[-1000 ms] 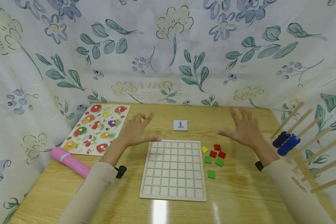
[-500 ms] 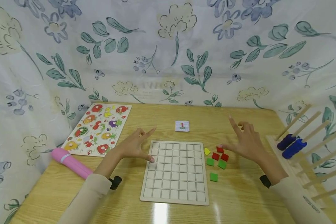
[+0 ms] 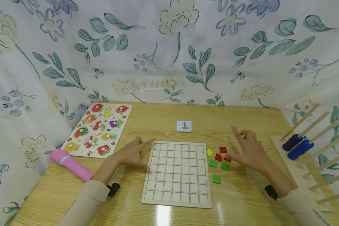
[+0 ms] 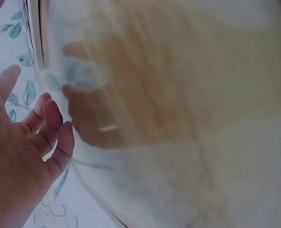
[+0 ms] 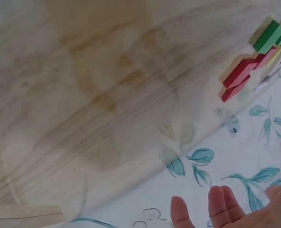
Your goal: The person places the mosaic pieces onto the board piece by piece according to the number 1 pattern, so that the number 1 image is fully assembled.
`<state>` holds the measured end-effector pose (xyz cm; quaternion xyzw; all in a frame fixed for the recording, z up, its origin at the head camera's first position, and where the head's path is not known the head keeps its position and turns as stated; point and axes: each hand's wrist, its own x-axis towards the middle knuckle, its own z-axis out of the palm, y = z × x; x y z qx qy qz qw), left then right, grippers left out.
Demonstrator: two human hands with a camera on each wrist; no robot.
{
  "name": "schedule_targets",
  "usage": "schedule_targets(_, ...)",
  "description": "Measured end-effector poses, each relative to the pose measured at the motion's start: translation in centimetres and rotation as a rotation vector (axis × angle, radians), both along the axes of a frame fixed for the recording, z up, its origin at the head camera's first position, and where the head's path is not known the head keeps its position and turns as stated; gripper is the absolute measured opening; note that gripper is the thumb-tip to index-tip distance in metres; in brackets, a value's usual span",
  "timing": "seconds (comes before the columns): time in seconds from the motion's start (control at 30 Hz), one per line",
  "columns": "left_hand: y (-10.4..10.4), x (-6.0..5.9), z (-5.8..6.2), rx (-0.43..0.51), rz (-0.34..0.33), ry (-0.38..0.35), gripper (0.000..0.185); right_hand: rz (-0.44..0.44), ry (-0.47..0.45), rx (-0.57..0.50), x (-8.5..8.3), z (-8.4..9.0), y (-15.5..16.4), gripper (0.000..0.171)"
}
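A pale board with a square grid (image 3: 176, 172) lies in the middle of the table. My left hand (image 3: 130, 153) is at its left edge, thumb and index finger spread apart and nothing between them; whether the thumb touches the board I cannot tell. Right of the board lie several small tiles: red tiles (image 3: 223, 150), green tiles (image 3: 216, 179) and a yellow tile (image 3: 210, 152). Over the red ones reaches the thumb of my right hand (image 3: 251, 152), partly covering one; this hand holds nothing. In the right wrist view its fingertips (image 5: 218, 206) show apart from the tiles.
Behind the board lies a small card (image 3: 184, 126) printed with a coloured grid pattern. A fruit puzzle board (image 3: 97, 128) and a pink cylindrical object (image 3: 73, 165) are at the left. A wooden peg rack (image 3: 288, 160) with blue pieces stands at the right. A floral curtain hangs behind.
Both hands have come down lower over the table. The left has drawn back to the board's left edge, and the right thumb now overlaps the red tiles. The tiles keep their places.
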<state>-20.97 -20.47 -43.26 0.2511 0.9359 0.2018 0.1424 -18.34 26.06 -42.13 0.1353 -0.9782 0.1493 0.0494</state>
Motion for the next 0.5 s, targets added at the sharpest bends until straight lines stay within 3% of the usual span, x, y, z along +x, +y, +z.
schedule_targets(0.5, -0.6, -0.3, -0.7, -0.031, -0.021, -0.011, 0.118, 0.031, -0.065, -0.03, 1.5, -0.7, -0.8, 0.115)
